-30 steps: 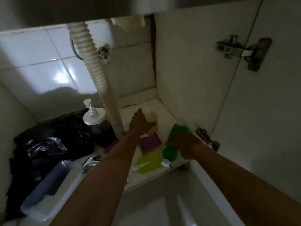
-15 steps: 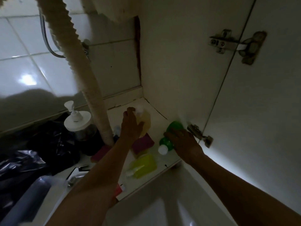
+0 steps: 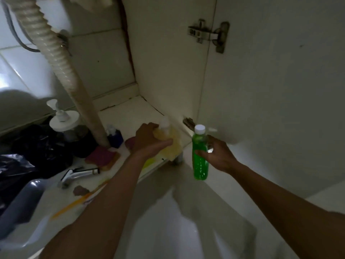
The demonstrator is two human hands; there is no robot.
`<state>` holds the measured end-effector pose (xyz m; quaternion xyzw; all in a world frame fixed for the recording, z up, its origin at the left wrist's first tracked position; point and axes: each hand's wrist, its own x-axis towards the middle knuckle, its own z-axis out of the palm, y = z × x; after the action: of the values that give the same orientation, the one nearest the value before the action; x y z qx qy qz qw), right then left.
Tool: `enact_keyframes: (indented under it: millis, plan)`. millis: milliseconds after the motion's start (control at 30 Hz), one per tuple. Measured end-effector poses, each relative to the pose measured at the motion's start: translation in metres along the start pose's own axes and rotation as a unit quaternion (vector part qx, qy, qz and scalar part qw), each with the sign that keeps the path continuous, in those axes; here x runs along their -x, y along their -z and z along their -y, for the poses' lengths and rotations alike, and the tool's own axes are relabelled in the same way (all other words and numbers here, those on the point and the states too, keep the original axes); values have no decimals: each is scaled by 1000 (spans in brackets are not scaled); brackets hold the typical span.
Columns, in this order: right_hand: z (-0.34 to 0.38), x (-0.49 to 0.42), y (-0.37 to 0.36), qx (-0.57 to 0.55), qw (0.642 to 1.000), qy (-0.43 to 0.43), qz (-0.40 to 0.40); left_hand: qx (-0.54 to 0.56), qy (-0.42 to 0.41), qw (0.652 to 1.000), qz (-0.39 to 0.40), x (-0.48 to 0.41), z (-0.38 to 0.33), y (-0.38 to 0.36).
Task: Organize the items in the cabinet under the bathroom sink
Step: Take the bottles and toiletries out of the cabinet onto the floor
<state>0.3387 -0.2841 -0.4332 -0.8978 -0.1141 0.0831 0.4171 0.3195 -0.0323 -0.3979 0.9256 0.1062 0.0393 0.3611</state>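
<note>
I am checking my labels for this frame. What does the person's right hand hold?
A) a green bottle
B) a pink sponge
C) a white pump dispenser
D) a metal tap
A: the fingers of the right hand are curled round the green bottle, which is held upright.

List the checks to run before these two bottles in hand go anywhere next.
1. Right hand grip on the green bottle: fingers wrap its middle, ok.
2. White cap on the green bottle: in place, ok.
3. Green bottle upright: ok.
4. Left hand grip on the yellow bottle: fingers curl round it, ok.
5. Yellow bottle's top closed: blurred, cannot tell.
6. Bare patch of cabinet floor behind the left hand for setting down: ok.
</note>
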Motion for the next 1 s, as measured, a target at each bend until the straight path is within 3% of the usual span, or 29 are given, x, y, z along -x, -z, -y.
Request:
enact_keyframes:
  millis: [167, 367, 567, 800, 1000]
  plan:
    - [-63, 26, -24, 21, 994, -100, 29, -4, -27, 997, 69, 37, 2, -59]
    - [-107, 21, -57, 21, 993, -117, 24, -6, 17, 991, 135, 50, 42, -138]
    - [-131, -3, -82, -18, 993, -113, 5, 5, 86, 992, 94, 31, 80, -192]
    - [-143, -15, -103, -12, 994, -109, 25, 32, 101, 994, 16, 21, 98, -222]
    - [-140, -13, -101, -15, 992, -121, 41, 10, 100, 994, 33, 19, 103, -227]
